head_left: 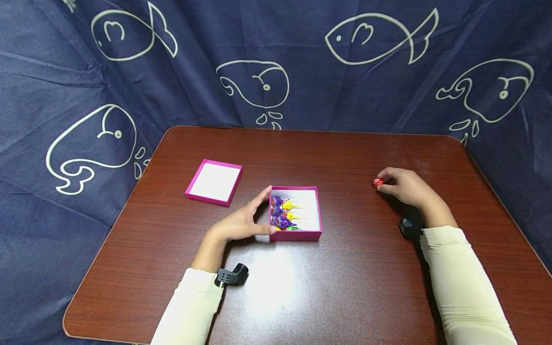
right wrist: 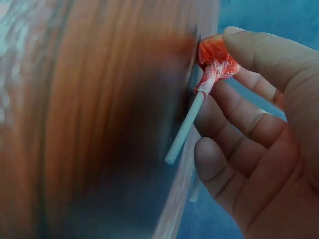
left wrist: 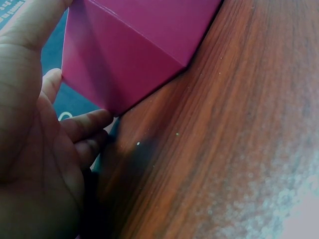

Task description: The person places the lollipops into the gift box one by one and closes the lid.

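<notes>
Near the middle of the table, my left hand (head_left: 241,223) holds a pink box (head_left: 297,236) by its left side, thumb at the near corner and a finger at the far one. In the left wrist view, fingertips touch the outer wall of the box (left wrist: 124,55). Several lollipops (head_left: 282,221) in purple and yellow wrappers lie inside, heads to the left and sticks across the white bottom. Off to the right, my right hand (head_left: 405,186) pinches a red-wrapped lollipop (right wrist: 214,57) by its head. Its white stick (right wrist: 185,128) points away from the fingers, close over the tabletop.
Left of the box and farther back lies a pink lid (head_left: 235,189), white inside up. The brown table (head_left: 345,287) has rounded corners and a glossy top. Blue cloth (head_left: 302,96) with white fish and whale drawings hangs around its back and sides.
</notes>
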A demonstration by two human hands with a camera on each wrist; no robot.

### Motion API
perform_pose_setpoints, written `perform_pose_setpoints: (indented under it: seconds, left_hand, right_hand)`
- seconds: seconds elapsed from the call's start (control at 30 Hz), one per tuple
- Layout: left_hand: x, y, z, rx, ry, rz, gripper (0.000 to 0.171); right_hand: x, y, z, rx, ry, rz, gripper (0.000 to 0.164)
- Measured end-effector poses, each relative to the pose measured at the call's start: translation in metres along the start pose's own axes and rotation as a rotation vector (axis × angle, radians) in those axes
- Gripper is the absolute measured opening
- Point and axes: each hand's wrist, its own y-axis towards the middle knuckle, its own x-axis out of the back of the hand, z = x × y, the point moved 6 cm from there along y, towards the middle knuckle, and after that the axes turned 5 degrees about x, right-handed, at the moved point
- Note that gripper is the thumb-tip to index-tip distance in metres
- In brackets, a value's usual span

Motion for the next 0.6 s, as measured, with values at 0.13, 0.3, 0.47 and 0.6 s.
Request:
perform_pose_setpoints:
  seconds: [0.13,0.3,0.47,0.6]
  left_hand:
    - [0.000,-0.002,-0.008,0.010,-0.002,0.003,0.104]
    - [0.003,-0.012,-0.029,0.009,-0.016,0.010,0.101]
    - [0.001,-0.002,-0.005,-0.001,0.013,0.002,0.105]
    - [0.001,0.000,0.000,0.007,0.025,-0.002,0.107]
  right_hand:
    - [-0.001,0.000,-0.001,-0.007,-0.005,0.004,0.012]
    - [-0.001,0.001,-0.001,-0.013,-0.009,0.005,0.009]
    - [-0.001,0.001,0.001,0.001,-0.005,-0.009,0.008]
    - [-0.001,0.001,0.003,-0.002,0.007,0.008,0.009]
